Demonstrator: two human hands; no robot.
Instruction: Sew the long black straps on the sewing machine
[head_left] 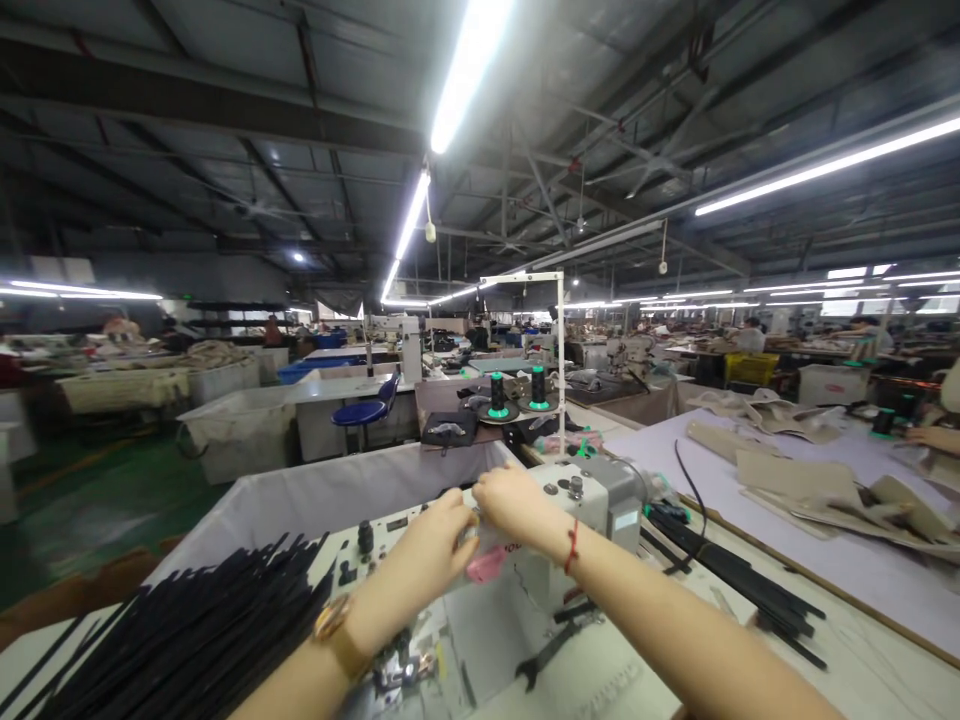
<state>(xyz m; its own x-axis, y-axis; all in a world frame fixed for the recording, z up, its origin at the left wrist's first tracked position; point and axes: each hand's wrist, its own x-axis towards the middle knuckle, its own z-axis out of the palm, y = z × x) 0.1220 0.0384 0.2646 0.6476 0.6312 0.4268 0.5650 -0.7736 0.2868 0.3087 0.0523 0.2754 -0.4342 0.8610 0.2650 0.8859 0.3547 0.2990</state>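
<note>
Both hands meet over the arm of a pale sewing machine (pixel 592 505). My left hand (pixel 442 530) has its fingers curled together near the machine's top. Just right of it, my right hand (pixel 514 502) is closed in a pinch, its fingertips close to the left hand's. Whatever lies between the fingers of either hand is too small to see. A pink piece (pixel 486 565) is on the machine's front below the hands. Beyond the hands stand two black thread cones (pixel 497 397) on green bases. An open-ended wrench (pixel 551 652) lies below the machine arm.
Many black strips (pixel 187 630) are heaped at the left, with more black strips (pixel 739 580) right of the machine. A white thread stand (pixel 561 350) rises behind. Beige pieces (pixel 802 480) cover part of the right-hand table. A blue stool (pixel 360 412) stands farther back.
</note>
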